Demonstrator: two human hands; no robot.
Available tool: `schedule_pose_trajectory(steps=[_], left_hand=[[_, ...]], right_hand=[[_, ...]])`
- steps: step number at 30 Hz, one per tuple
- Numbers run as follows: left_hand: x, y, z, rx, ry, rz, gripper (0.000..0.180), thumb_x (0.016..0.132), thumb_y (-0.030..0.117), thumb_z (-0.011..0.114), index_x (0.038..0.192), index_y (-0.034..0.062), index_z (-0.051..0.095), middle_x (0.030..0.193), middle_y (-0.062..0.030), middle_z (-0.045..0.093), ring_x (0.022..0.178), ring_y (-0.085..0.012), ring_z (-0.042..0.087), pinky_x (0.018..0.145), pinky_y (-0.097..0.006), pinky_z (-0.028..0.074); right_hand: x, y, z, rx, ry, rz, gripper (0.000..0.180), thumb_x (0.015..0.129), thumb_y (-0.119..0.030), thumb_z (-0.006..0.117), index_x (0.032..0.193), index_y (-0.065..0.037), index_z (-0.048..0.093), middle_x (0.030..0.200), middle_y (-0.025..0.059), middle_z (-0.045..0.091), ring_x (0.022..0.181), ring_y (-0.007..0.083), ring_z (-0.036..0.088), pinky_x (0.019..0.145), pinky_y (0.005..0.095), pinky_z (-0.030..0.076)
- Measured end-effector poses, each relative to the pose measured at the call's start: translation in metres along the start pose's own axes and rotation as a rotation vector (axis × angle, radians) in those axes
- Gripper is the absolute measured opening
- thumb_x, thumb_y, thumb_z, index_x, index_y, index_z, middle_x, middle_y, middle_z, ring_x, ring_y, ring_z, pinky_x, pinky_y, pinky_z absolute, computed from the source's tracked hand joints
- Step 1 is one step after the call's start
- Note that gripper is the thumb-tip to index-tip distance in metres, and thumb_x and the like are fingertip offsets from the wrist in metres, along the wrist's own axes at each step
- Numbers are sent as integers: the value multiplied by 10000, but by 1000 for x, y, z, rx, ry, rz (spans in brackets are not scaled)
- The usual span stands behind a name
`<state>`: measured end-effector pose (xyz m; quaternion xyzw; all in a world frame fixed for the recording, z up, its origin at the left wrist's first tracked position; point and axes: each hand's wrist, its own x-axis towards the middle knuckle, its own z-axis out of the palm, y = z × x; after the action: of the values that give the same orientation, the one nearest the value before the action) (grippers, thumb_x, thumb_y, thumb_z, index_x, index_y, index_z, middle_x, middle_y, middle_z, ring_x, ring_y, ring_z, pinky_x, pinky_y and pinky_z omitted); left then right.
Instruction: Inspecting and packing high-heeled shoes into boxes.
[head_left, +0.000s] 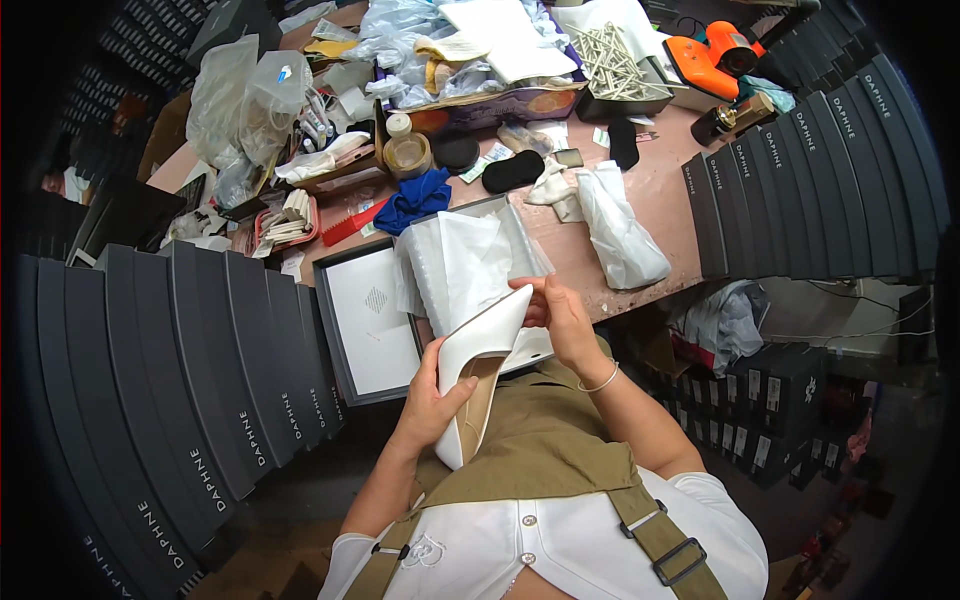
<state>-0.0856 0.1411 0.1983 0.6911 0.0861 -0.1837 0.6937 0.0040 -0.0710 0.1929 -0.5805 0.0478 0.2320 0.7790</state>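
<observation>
A smooth, pointed white shoe [484, 332] with tan lining is above the olive-clad lap [545, 425], clasped by the left hand [436, 397], the right hand [560, 318] bent-fingered at its toe, grip unclear, near crinkled white tissue [470, 255] in a rigid, open box [326, 330].

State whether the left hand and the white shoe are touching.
Touching. The head view shows the left hand gripping the white shoe, thumb hooked over the opening's edge, fingers against its outer side.
</observation>
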Motion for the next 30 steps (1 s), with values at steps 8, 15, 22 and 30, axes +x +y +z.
schedule_pose_trajectory(steps=[8,15,22,30], left_hand=[[28,-15,-42,-200,-256,-35,653,912,451,573,1335,-8,383,1238,-124,522,1158,-185,489,987,-323,391],[68,-10,-15,-607,-518,-253,735,887,359,606,1444,4,284,1330,-163,465,1169,-238,530,973,-309,436],[91,-21,-14,-765,-377,-252,657,911,316,557,1392,-55,309,1196,-232,560,1039,-325,618,904,-379,498],[142,-3,12,-695,-136,-135,598,922,282,541,1388,-21,319,1213,-213,548,1042,-323,617,876,-392,525]], right_hand=[[0,10,11,-112,-211,26,270,988,-253,494,1116,-15,487,1033,53,564,951,119,566,765,291,537],[8,13,-4,-275,-340,151,287,976,-257,515,1097,-3,568,928,49,613,825,118,604,644,280,546],[112,16,-116,-176,194,-8,205,946,-149,546,1045,19,608,880,53,628,725,122,615,617,258,538],[291,57,-202,-967,608,-333,199,865,-168,603,959,6,626,886,158,657,746,263,652,664,356,520]])
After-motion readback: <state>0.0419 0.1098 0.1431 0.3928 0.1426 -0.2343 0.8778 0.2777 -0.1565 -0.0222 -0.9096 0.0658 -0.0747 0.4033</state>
